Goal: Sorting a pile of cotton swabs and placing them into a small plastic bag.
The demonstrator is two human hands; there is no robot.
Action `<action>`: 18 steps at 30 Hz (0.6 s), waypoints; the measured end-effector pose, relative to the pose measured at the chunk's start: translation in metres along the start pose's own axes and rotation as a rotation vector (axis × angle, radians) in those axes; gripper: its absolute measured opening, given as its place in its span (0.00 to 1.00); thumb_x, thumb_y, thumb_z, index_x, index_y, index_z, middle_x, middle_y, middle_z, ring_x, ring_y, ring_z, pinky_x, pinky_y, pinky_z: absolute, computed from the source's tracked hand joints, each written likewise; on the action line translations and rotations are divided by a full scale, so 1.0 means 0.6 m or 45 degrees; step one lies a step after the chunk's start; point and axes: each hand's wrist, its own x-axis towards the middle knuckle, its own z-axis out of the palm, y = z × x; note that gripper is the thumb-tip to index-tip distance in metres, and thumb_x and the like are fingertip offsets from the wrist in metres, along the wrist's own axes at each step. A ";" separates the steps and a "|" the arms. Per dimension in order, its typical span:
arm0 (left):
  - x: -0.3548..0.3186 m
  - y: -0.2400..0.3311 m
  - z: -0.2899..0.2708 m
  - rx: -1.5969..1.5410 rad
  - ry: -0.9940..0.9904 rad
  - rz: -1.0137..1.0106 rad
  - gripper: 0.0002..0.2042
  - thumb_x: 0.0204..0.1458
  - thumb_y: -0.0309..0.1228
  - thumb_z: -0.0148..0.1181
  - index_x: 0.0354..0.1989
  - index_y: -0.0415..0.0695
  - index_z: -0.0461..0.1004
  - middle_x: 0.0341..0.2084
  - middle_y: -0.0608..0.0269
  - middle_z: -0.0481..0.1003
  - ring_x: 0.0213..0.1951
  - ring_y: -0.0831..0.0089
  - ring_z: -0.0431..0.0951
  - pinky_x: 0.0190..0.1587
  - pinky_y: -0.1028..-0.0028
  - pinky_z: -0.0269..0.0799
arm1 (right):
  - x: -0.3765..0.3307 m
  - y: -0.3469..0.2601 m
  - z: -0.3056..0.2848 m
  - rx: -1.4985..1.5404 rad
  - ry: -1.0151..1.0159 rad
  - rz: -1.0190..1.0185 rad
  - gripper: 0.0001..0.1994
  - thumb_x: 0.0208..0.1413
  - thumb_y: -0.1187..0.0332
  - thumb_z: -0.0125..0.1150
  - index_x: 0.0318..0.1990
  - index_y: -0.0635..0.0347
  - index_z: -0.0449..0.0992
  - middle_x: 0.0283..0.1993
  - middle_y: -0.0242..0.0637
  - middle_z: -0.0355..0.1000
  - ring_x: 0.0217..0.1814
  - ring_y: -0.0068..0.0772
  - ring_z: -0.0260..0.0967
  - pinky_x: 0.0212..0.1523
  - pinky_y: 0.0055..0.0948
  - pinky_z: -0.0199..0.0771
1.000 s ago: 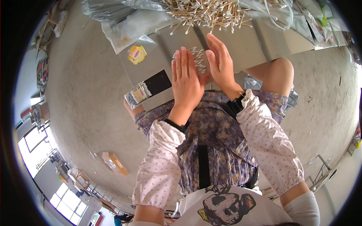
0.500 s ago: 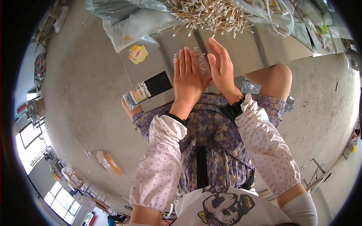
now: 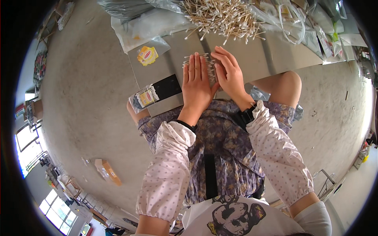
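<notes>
Both hands flat, fingers extended: left hand and right hand press a small swab bundle between them. One packed sleeve lies at nine o'clock; a large loose swab pile at twelve o'clock remains unbundled.

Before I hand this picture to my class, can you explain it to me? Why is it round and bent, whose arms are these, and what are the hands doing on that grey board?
The picture comes from a wide fisheye camera worn on a person's head, looking down. That lens makes the round frame and bends straight edges. The arms in dotted sleeves rising from the bottom are the wearer's own.

The left hand and right hand lie flat, side by side, pressing a small bundle of cotton swabs against a grey board resting across the knees. Neither hand grips anything; fingers are stretched out.

Further up the board sits a big loose heap of swabs. To the left lie a filled packet of swabs and a small yellow packet. Clear plastic bags surround the heap.
</notes>
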 end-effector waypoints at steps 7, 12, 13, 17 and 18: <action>0.024 -0.019 0.011 0.081 0.012 -0.018 0.41 0.55 0.44 0.61 0.69 0.27 0.54 0.70 0.35 0.54 0.73 0.45 0.53 0.72 0.50 0.50 | 0.004 -0.003 0.006 -0.128 0.023 -0.109 0.15 0.56 0.79 0.56 0.51 0.59 0.77 0.59 0.39 0.72 0.63 0.45 0.69 0.60 0.40 0.72; 0.024 -0.035 0.000 -0.051 -0.014 -0.015 0.44 0.55 0.47 0.62 0.71 0.29 0.50 0.71 0.36 0.53 0.74 0.45 0.51 0.73 0.49 0.46 | 0.000 -0.005 0.009 -0.134 0.053 -0.105 0.13 0.57 0.78 0.56 0.49 0.60 0.77 0.57 0.40 0.74 0.60 0.46 0.71 0.58 0.40 0.73; 0.022 -0.033 -0.007 -0.095 -0.004 -0.060 0.45 0.55 0.48 0.62 0.72 0.30 0.49 0.72 0.36 0.52 0.74 0.45 0.49 0.73 0.48 0.45 | 0.000 -0.004 0.006 -0.140 0.057 -0.099 0.13 0.57 0.78 0.56 0.49 0.60 0.77 0.57 0.40 0.74 0.60 0.46 0.71 0.58 0.40 0.73; 0.004 -0.037 -0.035 -0.124 0.010 -0.178 0.46 0.57 0.49 0.62 0.74 0.33 0.46 0.73 0.37 0.49 0.75 0.46 0.47 0.73 0.45 0.40 | 0.001 -0.006 0.003 -0.076 0.092 -0.038 0.12 0.59 0.78 0.56 0.49 0.60 0.77 0.56 0.40 0.75 0.58 0.47 0.72 0.56 0.40 0.74; -0.001 -0.038 -0.041 -0.091 -0.028 -0.179 0.43 0.59 0.48 0.61 0.74 0.34 0.47 0.73 0.39 0.49 0.75 0.47 0.47 0.73 0.45 0.40 | 0.000 -0.008 0.003 -0.067 0.099 -0.036 0.12 0.59 0.78 0.56 0.49 0.60 0.77 0.56 0.40 0.75 0.58 0.47 0.73 0.56 0.40 0.74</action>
